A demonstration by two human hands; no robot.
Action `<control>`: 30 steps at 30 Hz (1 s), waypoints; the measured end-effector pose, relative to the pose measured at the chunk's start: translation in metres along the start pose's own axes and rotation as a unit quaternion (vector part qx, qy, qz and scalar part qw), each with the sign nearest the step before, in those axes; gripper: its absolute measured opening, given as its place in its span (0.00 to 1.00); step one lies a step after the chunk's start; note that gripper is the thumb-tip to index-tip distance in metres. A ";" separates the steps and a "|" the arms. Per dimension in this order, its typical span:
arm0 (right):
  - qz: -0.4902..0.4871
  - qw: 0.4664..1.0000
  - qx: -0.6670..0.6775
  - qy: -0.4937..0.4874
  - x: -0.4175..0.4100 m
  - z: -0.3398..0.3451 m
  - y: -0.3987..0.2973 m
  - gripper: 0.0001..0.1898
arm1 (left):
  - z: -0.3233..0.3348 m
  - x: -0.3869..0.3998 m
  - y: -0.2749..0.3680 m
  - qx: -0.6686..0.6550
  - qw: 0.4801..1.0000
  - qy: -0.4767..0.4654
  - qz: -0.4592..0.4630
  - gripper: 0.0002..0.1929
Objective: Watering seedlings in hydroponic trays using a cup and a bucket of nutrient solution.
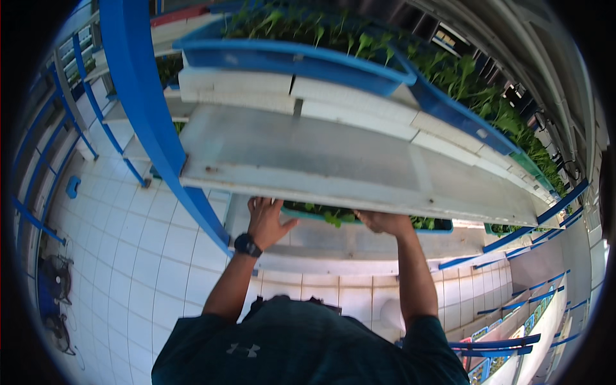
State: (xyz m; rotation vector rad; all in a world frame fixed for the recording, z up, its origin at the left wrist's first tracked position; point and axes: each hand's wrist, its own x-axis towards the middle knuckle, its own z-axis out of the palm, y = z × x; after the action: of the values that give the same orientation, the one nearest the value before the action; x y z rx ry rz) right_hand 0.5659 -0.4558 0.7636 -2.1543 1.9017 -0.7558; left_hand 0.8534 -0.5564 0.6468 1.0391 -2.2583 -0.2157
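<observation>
My left hand (267,225), with a dark watch (247,245) on the wrist, is on the lower shelf level by the left end of a green planter tray (301,213). Its thumb and fingers are apart, and nothing shows in them. Leafy seedlings (333,217) grow in the tray. Over the tray's front rim, my right hand (383,222) reaches in among the plants. Its fingertips are partly hidden, so I cannot tell whether they hold anything. The upper shelf's front edge (308,193) hides the back of the tray.
Blue trays (293,57) of seedlings rest on white foam blocks (236,86) above. A blue rack post (139,96) rises to my left. Beneath is a white tiled floor (159,269), with fans (57,279) at far left. Another rack (510,344) holding trays stands at lower right.
</observation>
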 end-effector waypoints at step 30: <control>0.061 0.884 0.264 0.380 -0.152 -0.178 -0.105 0.51 | -0.188 0.048 0.072 -0.148 0.916 0.320 0.191 0.13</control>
State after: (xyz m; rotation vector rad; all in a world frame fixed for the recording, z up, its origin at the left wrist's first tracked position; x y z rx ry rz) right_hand 0.5648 -0.2555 0.9238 -1.4759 1.7575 -2.0301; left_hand 0.8992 -0.5223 0.8455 0.4039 -1.7072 -0.0341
